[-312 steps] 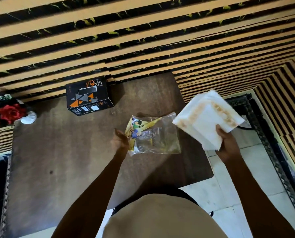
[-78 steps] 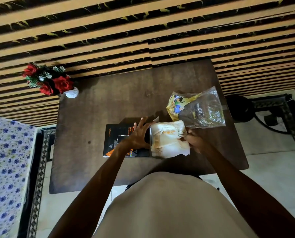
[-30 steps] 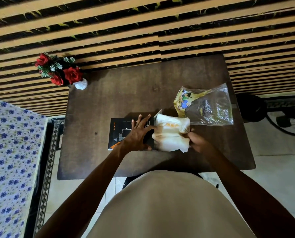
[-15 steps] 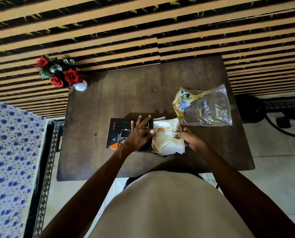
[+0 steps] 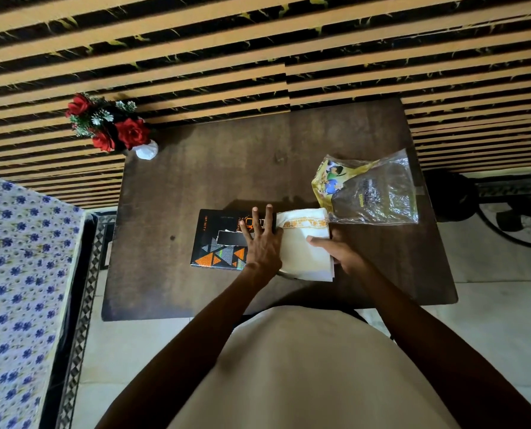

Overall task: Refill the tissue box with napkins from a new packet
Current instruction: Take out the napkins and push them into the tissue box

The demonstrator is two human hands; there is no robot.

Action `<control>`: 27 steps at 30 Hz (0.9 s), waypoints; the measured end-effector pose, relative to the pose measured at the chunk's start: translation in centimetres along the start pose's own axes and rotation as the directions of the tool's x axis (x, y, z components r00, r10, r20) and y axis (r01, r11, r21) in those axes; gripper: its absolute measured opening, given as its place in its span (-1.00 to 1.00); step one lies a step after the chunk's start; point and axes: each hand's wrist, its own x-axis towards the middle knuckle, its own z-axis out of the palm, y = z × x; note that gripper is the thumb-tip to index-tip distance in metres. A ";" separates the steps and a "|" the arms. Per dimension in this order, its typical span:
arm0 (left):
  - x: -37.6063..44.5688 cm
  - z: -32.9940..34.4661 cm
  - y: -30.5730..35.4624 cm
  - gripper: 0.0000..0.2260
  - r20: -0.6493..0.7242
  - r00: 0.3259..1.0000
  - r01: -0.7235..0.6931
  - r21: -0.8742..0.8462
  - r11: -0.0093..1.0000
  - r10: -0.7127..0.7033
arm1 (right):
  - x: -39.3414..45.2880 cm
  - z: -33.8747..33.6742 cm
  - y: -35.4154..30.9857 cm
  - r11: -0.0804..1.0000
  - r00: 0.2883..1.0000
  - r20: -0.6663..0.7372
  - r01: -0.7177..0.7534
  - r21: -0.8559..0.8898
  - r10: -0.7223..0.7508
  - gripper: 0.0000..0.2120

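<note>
A black tissue box (image 5: pixel 218 239) with orange triangles lies flat near the table's front edge, its slot facing up. My left hand (image 5: pixel 262 243) rests flat on the box's right part, fingers spread. A stack of white napkins (image 5: pixel 301 252) with an orange printed band sticks out of the box's right end. My right hand (image 5: pixel 338 252) grips the stack at its right edge, thumb on top. The empty clear packet (image 5: pixel 369 193), yellow-printed at its left end, lies just behind the napkins on the right.
The dark brown table (image 5: pixel 221 168) stands against a wall of tan and black stripes. A white vase of red roses (image 5: pixel 112 128) sits at the far left corner. A blue-flowered cloth (image 5: pixel 13 274) lies to the left, a black stand (image 5: pixel 453 193) to the right.
The napkin stack, bunched up half a second ago, now lies flatter against the box's right end. My right hand has shifted to the stack's right edge. My left hand stays on the box.
</note>
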 end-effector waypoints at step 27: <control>-1.2 -1.5 -1.2 -0.34 0.016 0.980 -0.190 0.343 0.920 0.197 | -0.3 1.5 0.6 0.979 0.999 -0.029 -0.038 0.201 0.045 -0.91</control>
